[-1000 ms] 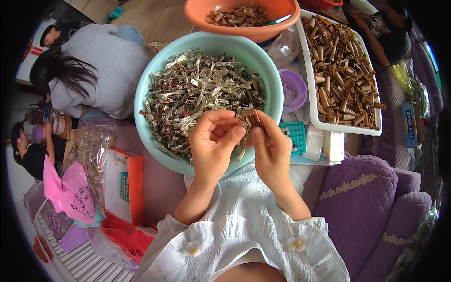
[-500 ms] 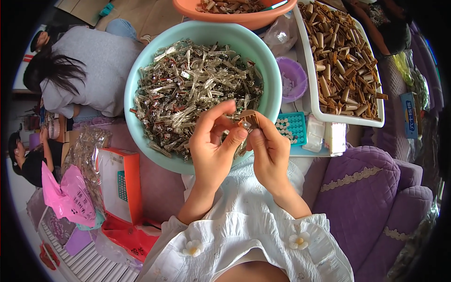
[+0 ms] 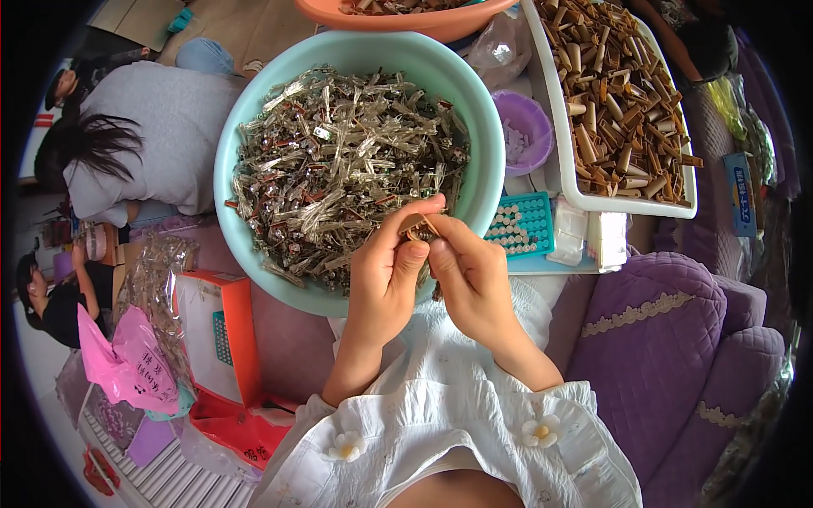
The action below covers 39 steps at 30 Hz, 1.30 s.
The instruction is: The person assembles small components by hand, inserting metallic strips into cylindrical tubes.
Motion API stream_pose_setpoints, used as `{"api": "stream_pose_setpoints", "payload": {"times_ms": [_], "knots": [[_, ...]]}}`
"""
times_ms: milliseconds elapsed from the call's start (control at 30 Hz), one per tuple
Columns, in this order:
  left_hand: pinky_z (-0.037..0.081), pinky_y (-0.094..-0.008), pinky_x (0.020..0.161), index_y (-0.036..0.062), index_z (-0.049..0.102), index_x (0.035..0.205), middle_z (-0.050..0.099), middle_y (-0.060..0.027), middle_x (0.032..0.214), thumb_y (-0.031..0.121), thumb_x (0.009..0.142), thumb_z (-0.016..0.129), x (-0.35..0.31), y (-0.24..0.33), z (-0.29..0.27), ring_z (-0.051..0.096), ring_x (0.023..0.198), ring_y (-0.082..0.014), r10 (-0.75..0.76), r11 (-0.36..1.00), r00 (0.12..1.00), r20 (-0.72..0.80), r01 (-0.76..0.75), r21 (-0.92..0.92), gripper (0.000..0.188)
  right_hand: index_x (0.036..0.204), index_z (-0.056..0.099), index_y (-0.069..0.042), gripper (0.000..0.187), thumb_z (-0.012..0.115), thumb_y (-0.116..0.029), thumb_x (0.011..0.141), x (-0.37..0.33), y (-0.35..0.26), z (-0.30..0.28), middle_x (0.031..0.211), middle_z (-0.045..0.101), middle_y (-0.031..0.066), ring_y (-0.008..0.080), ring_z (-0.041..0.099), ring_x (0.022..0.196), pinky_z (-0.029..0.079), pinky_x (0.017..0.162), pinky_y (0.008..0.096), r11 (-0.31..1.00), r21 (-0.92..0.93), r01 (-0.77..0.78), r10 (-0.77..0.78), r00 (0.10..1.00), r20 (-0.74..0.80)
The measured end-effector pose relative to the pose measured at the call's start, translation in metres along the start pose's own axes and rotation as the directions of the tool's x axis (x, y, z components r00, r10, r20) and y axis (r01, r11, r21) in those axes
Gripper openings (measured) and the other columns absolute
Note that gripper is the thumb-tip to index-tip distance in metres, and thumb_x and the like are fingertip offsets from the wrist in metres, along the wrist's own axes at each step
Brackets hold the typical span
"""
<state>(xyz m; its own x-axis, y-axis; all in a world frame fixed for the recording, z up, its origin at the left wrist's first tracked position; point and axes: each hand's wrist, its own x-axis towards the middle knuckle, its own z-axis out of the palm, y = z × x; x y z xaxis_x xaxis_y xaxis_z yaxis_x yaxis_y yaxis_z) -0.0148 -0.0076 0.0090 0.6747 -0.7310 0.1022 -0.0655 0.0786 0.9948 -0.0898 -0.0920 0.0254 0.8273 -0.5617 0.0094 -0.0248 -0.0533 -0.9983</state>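
My left hand (image 3: 385, 275) and my right hand (image 3: 470, 271) meet over the near rim of a large teal bowl (image 3: 254, 127). Together their fingertips pinch one small brown piece (image 3: 417, 227). The bowl is heaped with small clear-wrapped brown pieces (image 3: 339, 161). Both forearms come up from my white sleeves at the lower edge.
A white tray (image 3: 555, 161) of brown tube-shaped pieces stands at the right, with a small purple cup (image 3: 532, 127) and a teal grid holder (image 3: 521, 224) beside it. An orange bowl (image 3: 423, 21) sits behind. A person in grey (image 3: 144, 140) leans at left; an orange box (image 3: 233, 339) and a purple cushion (image 3: 660, 356) flank me.
My hands have drawn slightly toward me, from over the heap to the bowl's near rim, still pinching the small piece. The view has shifted.
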Motion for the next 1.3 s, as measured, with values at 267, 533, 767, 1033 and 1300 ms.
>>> {"api": "stream_pose_setpoints", "payload": {"times_ms": [267,533,767,1033,1300], "knots": [[0.043,-0.0268,0.076,-0.0012,0.050,0.103,0.048,-0.0127,0.116,0.026,0.085,0.047,0.003,-0.018,0.003,0.051,0.097,-0.0169,0.106,0.975,0.993,0.049,-0.094,-0.200,0.033,0.095,0.053,0.002,0.022,0.043,-0.016,0.088,0.004,0.009,-0.018,0.059,0.052,0.0058,0.0095,0.050,0.053,0.040,0.048,0.0236,0.983,0.108,-0.151,0.127,0.971,0.202],[0.045,-0.0269,0.073,-0.0030,0.048,0.101,0.059,-0.0121,0.095,0.014,0.084,0.050,0.001,-0.009,0.013,0.057,0.086,-0.0178,0.279,0.954,0.944,-0.175,-0.252,0.163,0.024,0.105,0.046,-0.001,0.028,0.052,0.003,0.078,0.002,0.011,-0.015,0.075,0.056,0.0086,0.0142,0.056,0.063,0.044,0.053,0.0247,0.998,-0.050,0.030,-0.032,0.999,-0.029],[0.044,-0.0192,0.057,0.0009,0.045,0.102,0.058,-0.0080,0.095,0.019,0.086,0.047,-0.008,0.001,0.012,0.057,0.080,-0.0127,0.041,0.966,0.967,-0.253,-0.102,-0.236,0.024,0.101,0.049,-0.002,0.028,0.051,0.007,0.074,0.002,0.011,-0.008,0.079,0.052,0.0137,0.0279,0.055,0.067,0.045,0.056,0.0319,0.952,-0.203,0.228,-0.239,0.970,-0.033],[0.047,-0.0212,0.058,0.0001,0.044,0.103,0.056,-0.0072,0.095,0.015,0.086,0.047,-0.006,0.004,0.020,0.057,0.082,-0.0134,-0.078,0.942,0.972,-0.224,-0.002,-0.336,0.023,0.100,0.049,-0.002,0.030,0.050,0.010,0.072,0.001,0.006,-0.017,0.079,0.051,0.0141,0.0293,0.055,0.069,0.045,0.057,0.0336,0.899,-0.369,0.235,-0.253,0.967,-0.001],[0.052,-0.0284,0.068,-0.0006,0.043,0.104,0.054,-0.0115,0.100,0.018,0.087,0.045,-0.006,-0.004,0.031,0.057,0.086,-0.0185,-0.057,0.943,0.971,-0.232,-0.024,-0.332,0.025,0.102,0.048,0.001,0.031,0.050,0.010,0.072,0.000,0.014,-0.024,0.082,0.056,0.0120,0.0231,0.059,0.077,0.046,0.065,0.0283,0.914,-0.369,0.171,-0.188,0.982,-0.011]]}}
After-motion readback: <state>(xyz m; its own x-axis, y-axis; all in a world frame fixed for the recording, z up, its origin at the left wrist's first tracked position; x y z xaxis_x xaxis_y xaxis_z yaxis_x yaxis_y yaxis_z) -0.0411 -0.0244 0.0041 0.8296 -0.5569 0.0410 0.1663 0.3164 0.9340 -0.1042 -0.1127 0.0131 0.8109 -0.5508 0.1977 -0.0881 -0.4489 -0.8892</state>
